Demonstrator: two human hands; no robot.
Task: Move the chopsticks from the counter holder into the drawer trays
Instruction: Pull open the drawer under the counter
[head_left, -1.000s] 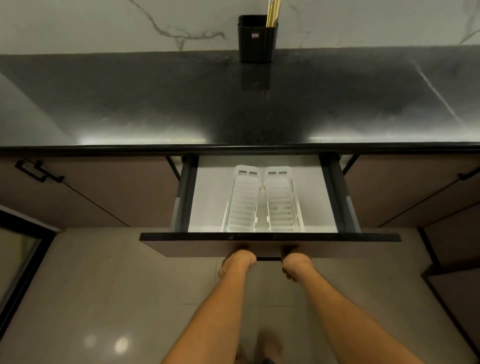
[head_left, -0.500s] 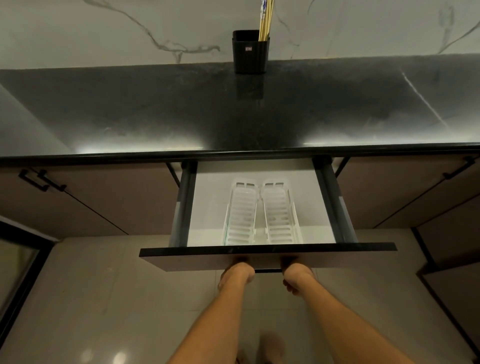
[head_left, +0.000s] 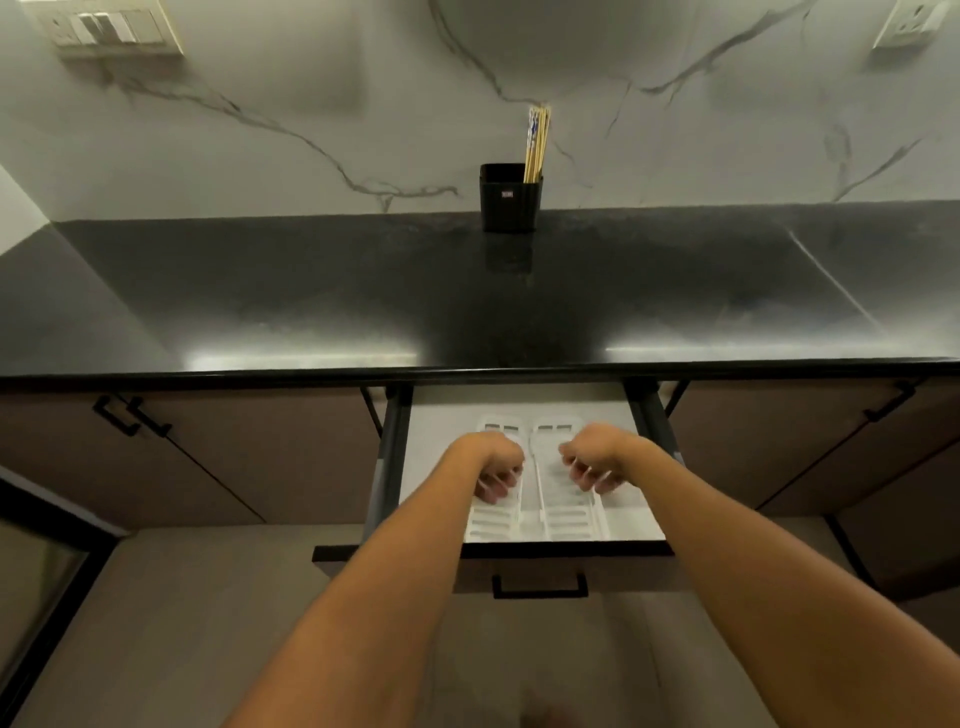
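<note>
Above the open drawer (head_left: 524, 543), which stands pulled out toward the viewer beneath the black counter (head_left: 467, 301), both hands hang over two white slotted trays (head_left: 566, 519) lying side by side on the drawer floor. The left hand (head_left: 491, 462) is over the left tray and the right hand (head_left: 592, 460) over the right tray; each shows loosely curled, downward-pointing fingers that hold nothing, and whether the fingertips touch the trays cannot be told. The chopsticks (head_left: 537, 143) stand upright as a bundle in the right side of the black holder (head_left: 509, 200) at the far edge of the counter, against the marble wall (head_left: 260, 104), well apart from the hands. The trays appear empty, so the transfer itself is judged not yet begun. The step in hand appears to be the reach toward the holder or a settling of the trays. To do it well, the trays are best left square and parallel, with their long axis running near to far, so the sticks can lie flat along them. One hand may then steady the holder while the other draws the bundle straight upward, so that the light holder neither tips nor slides on the glossy stone.
</note>
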